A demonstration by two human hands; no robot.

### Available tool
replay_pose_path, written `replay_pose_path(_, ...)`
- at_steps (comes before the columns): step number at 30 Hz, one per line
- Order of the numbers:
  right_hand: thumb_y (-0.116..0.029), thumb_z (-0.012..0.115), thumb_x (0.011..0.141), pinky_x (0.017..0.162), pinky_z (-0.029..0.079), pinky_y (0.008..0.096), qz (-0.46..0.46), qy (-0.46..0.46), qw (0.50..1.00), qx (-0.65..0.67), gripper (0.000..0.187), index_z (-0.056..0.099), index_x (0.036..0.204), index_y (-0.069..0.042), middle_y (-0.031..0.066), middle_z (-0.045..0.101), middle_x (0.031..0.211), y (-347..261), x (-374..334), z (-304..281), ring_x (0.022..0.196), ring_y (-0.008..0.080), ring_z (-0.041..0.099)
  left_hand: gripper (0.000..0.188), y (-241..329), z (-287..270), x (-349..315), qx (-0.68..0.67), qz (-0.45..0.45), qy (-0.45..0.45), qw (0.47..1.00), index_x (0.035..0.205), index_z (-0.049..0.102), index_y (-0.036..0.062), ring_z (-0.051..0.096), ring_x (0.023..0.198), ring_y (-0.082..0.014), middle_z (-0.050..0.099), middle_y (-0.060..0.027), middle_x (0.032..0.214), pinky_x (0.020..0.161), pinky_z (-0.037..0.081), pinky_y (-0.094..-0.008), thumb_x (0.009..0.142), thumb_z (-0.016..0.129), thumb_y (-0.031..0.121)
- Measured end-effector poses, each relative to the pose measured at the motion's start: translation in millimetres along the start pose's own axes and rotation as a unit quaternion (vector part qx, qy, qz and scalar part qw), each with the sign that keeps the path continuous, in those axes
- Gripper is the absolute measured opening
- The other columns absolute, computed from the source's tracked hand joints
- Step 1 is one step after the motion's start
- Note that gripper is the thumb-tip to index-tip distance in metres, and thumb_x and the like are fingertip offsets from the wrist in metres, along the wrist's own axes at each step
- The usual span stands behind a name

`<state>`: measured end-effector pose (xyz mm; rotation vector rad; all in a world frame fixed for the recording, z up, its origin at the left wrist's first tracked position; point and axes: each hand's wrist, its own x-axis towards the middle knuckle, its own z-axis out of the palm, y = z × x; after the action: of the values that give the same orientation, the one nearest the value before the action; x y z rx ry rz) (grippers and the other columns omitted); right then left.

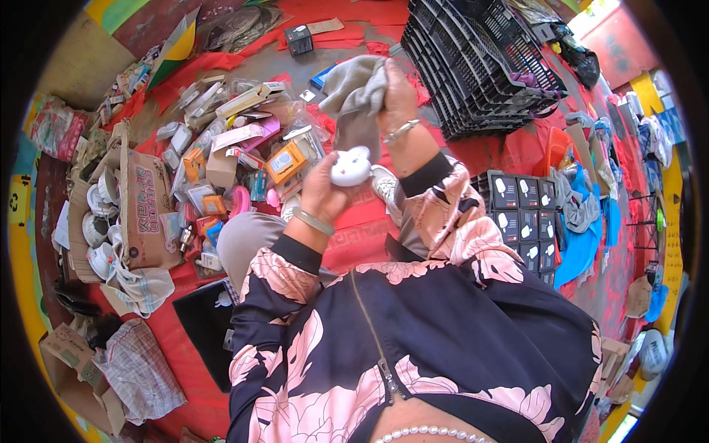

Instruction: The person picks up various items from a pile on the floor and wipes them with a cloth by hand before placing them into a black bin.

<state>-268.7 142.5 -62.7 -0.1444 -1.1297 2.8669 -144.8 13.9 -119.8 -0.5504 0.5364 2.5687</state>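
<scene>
**Red sheeting (362,230) backs apparent wipe-down**

Black crates (480,77) sit beyond the right hand (399,94), its fingers clutching a grey cloth (350,85). Just beside it, the left hand (323,190) grips a white gadget (350,168). Wiping seems in hand; the next move likely calls for cloth against gadget, held steady.

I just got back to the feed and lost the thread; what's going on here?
A person has both hands busy: the left hand holds a small white rounded object, and the right hand grips a grey cloth close to it. Off to the left lies a jumbled pile of packages. To the right, black boxes sit in rows, with black crates stacked farther away.
</scene>
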Motion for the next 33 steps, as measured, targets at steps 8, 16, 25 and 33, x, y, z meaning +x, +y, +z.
replay_pose_path(8, -0.016, 0.054, 0.086, 0.083, 0.045, 0.0317, -0.247, -0.415, 0.764, -0.427, 0.036, 0.049, 0.119, -0.003, 0.0085, 0.056, 0.112, -7.7, -65.9, 14.7, 0.099, 0.0208, 0.055, 0.035, 45.7, 9.8, -1.1, -0.034, 0.119, -0.036, 0.992, 0.117, 0.045, 0.0028, 0.054, 0.103, -0.0299, 0.055, -0.0145, 0.112, 0.090, 0.044, -0.0465, 0.093, 0.034, 0.025)
replay_pose_path(16, -0.026, 0.061, 0.085, 0.063, 0.048, 0.0242, 0.051, -0.151, 0.971, -0.179, 0.023, 0.061, 0.092, -0.003, 0.0036, 0.062, 0.082, 18.7, -50.7, 12.3, 0.071, 0.0107, 0.059, 0.039, 38.4, 29.9, -23.6, 0.116, 0.129, -0.007, 0.985, 0.120, 0.045, 0.0065, 0.055, 0.099, -0.0226, 0.054, -0.0103, 0.112, 0.083, 0.047, -0.0345, 0.094, 0.040, 0.035)
replay_pose_path(25, -0.036, 0.056, 0.086, 0.058, 0.048, 0.0286, 0.066, -0.085, 0.990, -0.088, 0.034, 0.061, 0.083, -0.003, 0.0049, 0.061, 0.075, 25.2, -44.9, 1.4, 0.064, 0.0134, 0.058, 0.054, 20.2, 32.5, -16.7, 0.439, 0.418, -0.043, 0.794, 0.130, 0.034, -0.0032, 0.051, 0.099, -0.0119, 0.051, -0.0095, 0.115, 0.081, 0.045, -0.0250, 0.084, 0.060, 0.005)
replay_pose_path(33, -0.040, 0.049, 0.089, 0.061, 0.050, 0.0314, 0.151, -0.060, 0.985, -0.050, 0.041, 0.061, 0.088, -0.002, 0.0088, 0.062, 0.079, 18.4, -36.8, -7.5, 0.068, 0.0187, 0.061, 0.032, 37.9, 27.8, -17.4, 0.185, 0.276, -0.087, 0.939, 0.119, 0.045, -0.0037, 0.057, 0.099, -0.0182, 0.056, -0.0099, 0.110, 0.084, 0.048, -0.0291, 0.089, 0.051, 0.008)
